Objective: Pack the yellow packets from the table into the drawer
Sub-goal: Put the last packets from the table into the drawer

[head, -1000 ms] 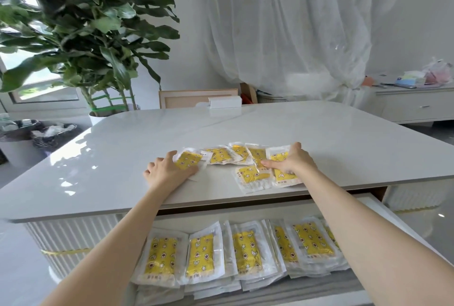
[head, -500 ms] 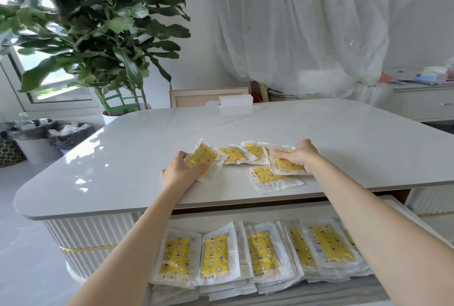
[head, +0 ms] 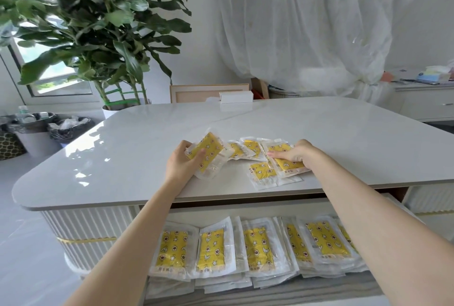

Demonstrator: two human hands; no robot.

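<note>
Lower frame: the drawer (head: pixel 294 292) stands pulled out under the table edge. A row of stored packets (head: pixel 211 249) fills it from left to right, stacked in layers and overlapping.

Step in hand, as a judgement: pick-up of the next packets from the table (head: pixel 122 158). Packing appears well advanced, since only a small group is left on the tabletop.

Centre frame, left: the left hand (head: pixel 183 165) grips the raised packet (head: pixel 210 150). The thumb is clamped across its yellow face and the fingers are curled behind it. The packet is tilted up off the table; whether its lower edge touches the surface cannot be told.

Centre frame, right: the right hand (head: pixel 298 154) rests on the pressed packet (head: pixel 291 166). The fingers lie close together and nearly flat on it. Whether the thumb is under its edge cannot be told.

A loose packet (head: pixel 264 174) lies just beside that hand, partly under the pressed packet. More remaining packets (head: pixel 250 148) lie overlapped between the two hands.

Next move, as a judgement: secure the right-hand packet by an edge, since the film looks slippery, then carry both down into the drawer.

Upper frame: a white box (head: pixel 235 97) sits at the far table edge, and a potted plant (head: pixel 98 23) stands behind at upper left.
</note>
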